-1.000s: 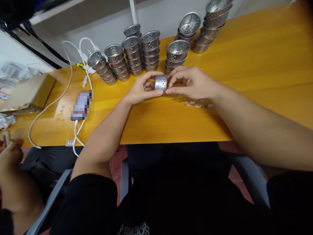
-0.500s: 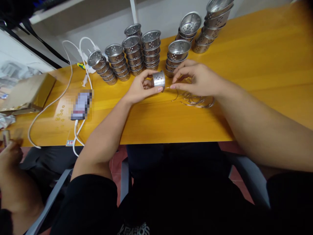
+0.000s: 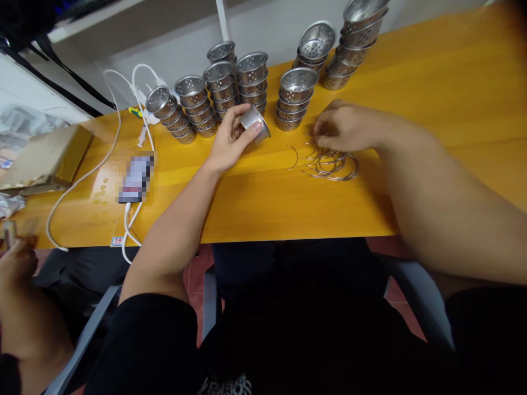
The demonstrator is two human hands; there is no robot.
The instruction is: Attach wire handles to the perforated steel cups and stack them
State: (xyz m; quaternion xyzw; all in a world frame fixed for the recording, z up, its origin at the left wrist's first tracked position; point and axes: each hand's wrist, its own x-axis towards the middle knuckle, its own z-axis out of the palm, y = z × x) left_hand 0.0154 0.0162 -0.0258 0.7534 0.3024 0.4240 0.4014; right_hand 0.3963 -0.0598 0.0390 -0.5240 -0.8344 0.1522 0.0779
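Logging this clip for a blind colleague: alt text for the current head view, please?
The left hand holds a tilted metal cup over a yellow table; the right hand is at a pile of curved wires. Stacks of perforated metal cups stand behind.

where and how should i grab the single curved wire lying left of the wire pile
Probably best pinched mid-arc from above: the single curved wire is thin, looks flat on the table, and bows toward the wire pile, its ends pointing left. The right hand, at the pile, is the nearer one.
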